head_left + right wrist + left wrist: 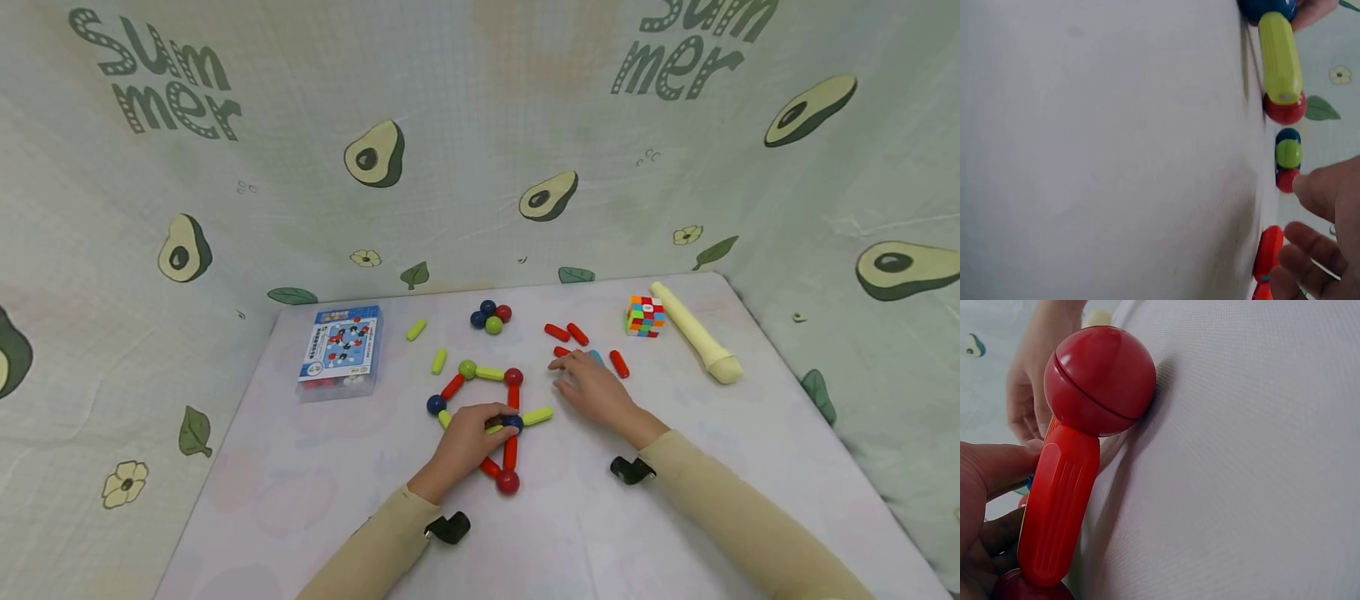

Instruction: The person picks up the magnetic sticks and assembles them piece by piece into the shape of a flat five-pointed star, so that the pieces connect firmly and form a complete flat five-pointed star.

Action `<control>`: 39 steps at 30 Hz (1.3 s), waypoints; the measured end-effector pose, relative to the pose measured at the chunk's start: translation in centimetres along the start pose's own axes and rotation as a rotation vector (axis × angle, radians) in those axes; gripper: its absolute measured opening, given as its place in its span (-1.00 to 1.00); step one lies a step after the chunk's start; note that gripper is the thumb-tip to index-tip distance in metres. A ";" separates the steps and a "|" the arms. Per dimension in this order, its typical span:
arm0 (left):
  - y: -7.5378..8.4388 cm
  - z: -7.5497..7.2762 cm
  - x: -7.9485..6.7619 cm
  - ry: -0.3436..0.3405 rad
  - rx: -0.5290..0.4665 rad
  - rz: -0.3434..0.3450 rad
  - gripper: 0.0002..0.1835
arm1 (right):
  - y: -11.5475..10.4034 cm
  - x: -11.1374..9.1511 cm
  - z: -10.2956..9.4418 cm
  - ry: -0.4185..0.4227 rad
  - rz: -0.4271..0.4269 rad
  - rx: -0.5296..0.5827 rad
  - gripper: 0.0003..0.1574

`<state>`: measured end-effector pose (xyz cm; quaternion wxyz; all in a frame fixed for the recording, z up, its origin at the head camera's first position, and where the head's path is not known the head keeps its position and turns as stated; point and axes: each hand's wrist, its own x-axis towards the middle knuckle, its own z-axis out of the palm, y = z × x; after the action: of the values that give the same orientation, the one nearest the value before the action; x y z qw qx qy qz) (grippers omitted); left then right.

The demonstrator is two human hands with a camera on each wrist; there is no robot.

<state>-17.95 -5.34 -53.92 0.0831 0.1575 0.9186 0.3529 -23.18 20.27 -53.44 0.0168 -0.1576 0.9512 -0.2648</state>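
Observation:
My left hand (467, 437) pinches a dark blue ball (513, 423) in a framework of coloured balls and rods lying on the table. From that ball a yellow-green rod (537, 416) sticks out to the right, its far end free. A red rod (511, 455) joins it to the near red ball (507, 482), which looms large in the left wrist view. Part of the framework is hidden beneath the left hand. My right hand (596, 392) holds nothing; its loosely bent fingers reach over the table beside a loose red rod (562, 352), partly covering a light blue piece (596, 356).
Several more red rods (619, 364) lie round the right hand. Behind the framework are a cluster of balls (493, 325) and two loose yellow-green rods (438, 361). A boxed kit (341, 350) stands at left; a puzzle cube (645, 317) and a cream club-shaped object (697, 333) are at right.

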 end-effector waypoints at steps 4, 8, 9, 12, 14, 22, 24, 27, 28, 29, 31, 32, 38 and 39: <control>0.0 0.1 0.0 -0.002 -0.005 0.003 -0.67 | 1.1 1.1 -0.5 0.093 0.070 -0.083 -0.48; 0.0 0.1 0.0 0.002 -0.004 0.018 -0.67 | 1.6 1.8 -0.8 0.135 0.068 -0.116 -0.50; 0.0 0.1 0.0 0.003 -0.005 0.022 -0.67 | 1.6 2.0 -0.9 0.140 0.069 -0.126 -0.51; 0.0 0.2 0.0 0.004 -0.006 0.022 -0.67 | 1.6 2.5 -1.0 0.151 0.074 -0.160 -0.58; 0.0 0.2 -0.1 0.004 -0.008 0.021 -0.67 | 1.6 2.8 -1.1 0.154 0.080 -0.173 -0.61; 0.1 0.2 -0.1 0.008 -0.007 0.022 -0.67 | 1.3 3.0 -0.8 0.111 0.102 -0.141 -0.63; 0.1 0.2 -0.1 0.007 -0.007 0.014 -0.67 | 1.1 2.8 -0.7 0.078 0.100 -0.121 -0.61; 0.0 0.1 -0.1 0.008 -0.004 0.007 -0.66 | 0.6 2.4 -0.4 0.025 0.080 -0.101 -0.59; 0.0 0.1 -0.1 0.008 -0.003 0.006 -0.66 | 0.5 2.2 -0.3 0.008 0.070 -0.092 -0.58; 0.0 0.1 -0.1 0.008 0.001 0.005 -0.66 | 0.3 2.0 -0.2 -0.009 0.061 -0.081 -0.57; 0.0 0.1 -0.1 0.010 0.006 0.006 -0.66 | -0.1 1.6 0.0 -0.041 0.052 -0.053 -0.56; 0.0 0.1 -0.1 0.010 0.009 0.006 -0.66 | -0.2 1.4 0.1 -0.056 0.046 -0.037 -0.55; 0.0 0.1 -0.1 0.012 0.009 0.009 -0.65 | -0.9 0.9 0.4 -0.069 0.016 0.117 -0.62; 0.0 0.1 0.0 0.012 0.009 0.010 -0.65 | -1.0 0.9 0.4 -0.064 0.011 0.145 -0.64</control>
<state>-17.89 -5.31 -54.01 0.0754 0.1603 0.9199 0.3499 -23.67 18.98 -53.23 0.0602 -0.1591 0.9293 -0.3278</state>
